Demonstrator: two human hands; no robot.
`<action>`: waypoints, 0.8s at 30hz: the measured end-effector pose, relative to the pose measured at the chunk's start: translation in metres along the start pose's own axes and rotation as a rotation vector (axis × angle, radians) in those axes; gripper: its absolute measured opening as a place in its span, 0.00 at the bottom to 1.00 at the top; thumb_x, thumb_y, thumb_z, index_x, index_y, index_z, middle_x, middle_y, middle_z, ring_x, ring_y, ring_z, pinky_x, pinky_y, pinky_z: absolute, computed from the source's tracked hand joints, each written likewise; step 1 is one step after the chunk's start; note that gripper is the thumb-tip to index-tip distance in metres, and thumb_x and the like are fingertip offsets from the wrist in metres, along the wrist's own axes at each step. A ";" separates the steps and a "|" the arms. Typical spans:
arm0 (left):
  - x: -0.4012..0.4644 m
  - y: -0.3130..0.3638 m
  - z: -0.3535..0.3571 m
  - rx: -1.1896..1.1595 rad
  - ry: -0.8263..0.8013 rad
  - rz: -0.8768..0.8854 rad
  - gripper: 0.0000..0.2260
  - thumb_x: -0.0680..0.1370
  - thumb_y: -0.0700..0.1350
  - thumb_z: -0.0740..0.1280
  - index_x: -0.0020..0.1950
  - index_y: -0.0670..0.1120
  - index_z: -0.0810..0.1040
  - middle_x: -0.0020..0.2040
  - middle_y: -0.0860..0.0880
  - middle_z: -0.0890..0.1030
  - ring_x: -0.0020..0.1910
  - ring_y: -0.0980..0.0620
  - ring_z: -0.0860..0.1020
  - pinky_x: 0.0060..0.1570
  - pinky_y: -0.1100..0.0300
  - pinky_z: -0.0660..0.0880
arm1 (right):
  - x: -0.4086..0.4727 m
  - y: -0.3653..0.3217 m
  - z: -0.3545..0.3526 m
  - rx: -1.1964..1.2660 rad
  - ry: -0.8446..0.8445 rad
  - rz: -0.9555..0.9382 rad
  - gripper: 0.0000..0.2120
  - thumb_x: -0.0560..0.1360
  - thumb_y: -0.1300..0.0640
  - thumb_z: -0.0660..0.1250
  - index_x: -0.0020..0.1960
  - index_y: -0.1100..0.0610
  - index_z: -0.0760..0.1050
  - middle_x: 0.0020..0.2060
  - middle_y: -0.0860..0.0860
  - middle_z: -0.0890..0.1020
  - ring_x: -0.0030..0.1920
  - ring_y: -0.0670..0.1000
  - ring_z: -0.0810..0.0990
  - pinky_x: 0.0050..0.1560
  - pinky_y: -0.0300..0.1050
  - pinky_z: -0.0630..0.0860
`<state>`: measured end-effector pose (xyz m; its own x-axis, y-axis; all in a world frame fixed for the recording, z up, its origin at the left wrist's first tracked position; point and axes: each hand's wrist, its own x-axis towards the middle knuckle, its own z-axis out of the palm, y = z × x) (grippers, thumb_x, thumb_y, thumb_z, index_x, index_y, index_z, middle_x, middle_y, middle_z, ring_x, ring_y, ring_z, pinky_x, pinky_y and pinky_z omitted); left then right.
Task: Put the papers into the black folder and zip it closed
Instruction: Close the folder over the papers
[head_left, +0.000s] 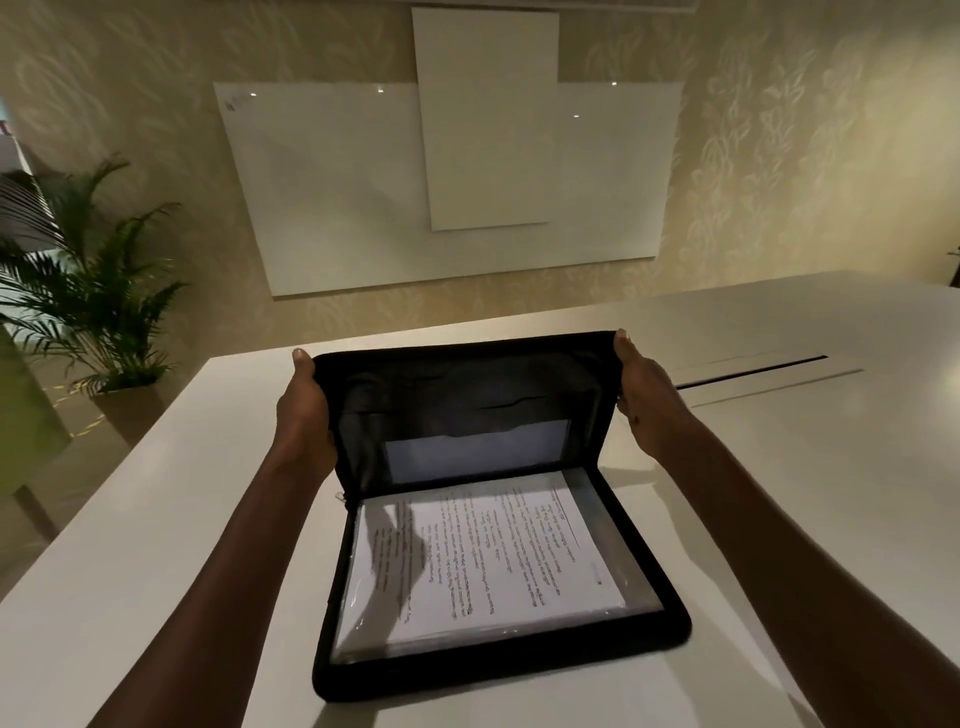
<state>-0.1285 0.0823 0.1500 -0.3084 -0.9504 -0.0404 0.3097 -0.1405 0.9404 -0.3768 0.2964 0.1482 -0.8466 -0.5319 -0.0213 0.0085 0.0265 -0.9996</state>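
Head view: both hands, left (304, 415) and right (647, 400), grip the black zip folder's (467, 384) raised cover, which should fold squarely over seemingly flat printed papers (493, 561).

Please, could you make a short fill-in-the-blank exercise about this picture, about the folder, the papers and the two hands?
1. The black folder stands half open on the white ____.
2. The papers lie in the ____ half of the folder.
3. The left hand and the right hand each hold one side of the raised ____.
4. To the left, behind the table, stands a green ____.

Missing words: table; lower; cover; plant
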 end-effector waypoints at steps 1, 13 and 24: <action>-0.004 -0.001 -0.003 -0.008 0.012 -0.004 0.19 0.80 0.62 0.55 0.56 0.51 0.76 0.44 0.54 0.82 0.40 0.56 0.81 0.33 0.61 0.74 | -0.005 0.001 -0.002 0.002 0.009 0.008 0.29 0.79 0.35 0.54 0.62 0.58 0.74 0.59 0.58 0.79 0.61 0.56 0.76 0.66 0.51 0.70; -0.042 -0.029 -0.053 -0.202 -0.011 -0.099 0.15 0.81 0.52 0.62 0.63 0.45 0.75 0.52 0.49 0.82 0.50 0.52 0.80 0.51 0.59 0.76 | -0.068 0.036 -0.021 0.273 0.082 0.073 0.12 0.82 0.49 0.58 0.54 0.55 0.76 0.51 0.52 0.80 0.65 0.57 0.75 0.68 0.54 0.69; -0.065 -0.058 -0.088 -0.082 -0.005 -0.178 0.04 0.78 0.46 0.67 0.50 0.47 0.80 0.51 0.48 0.85 0.56 0.55 0.81 0.53 0.61 0.74 | -0.106 0.068 -0.040 0.314 0.167 0.134 0.05 0.79 0.59 0.62 0.45 0.56 0.74 0.47 0.55 0.79 0.54 0.53 0.79 0.61 0.49 0.74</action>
<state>-0.0478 0.1278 0.0683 -0.3692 -0.9073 -0.2013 0.3225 -0.3283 0.8878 -0.3082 0.3882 0.0836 -0.9016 -0.3956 -0.1748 0.2658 -0.1881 -0.9455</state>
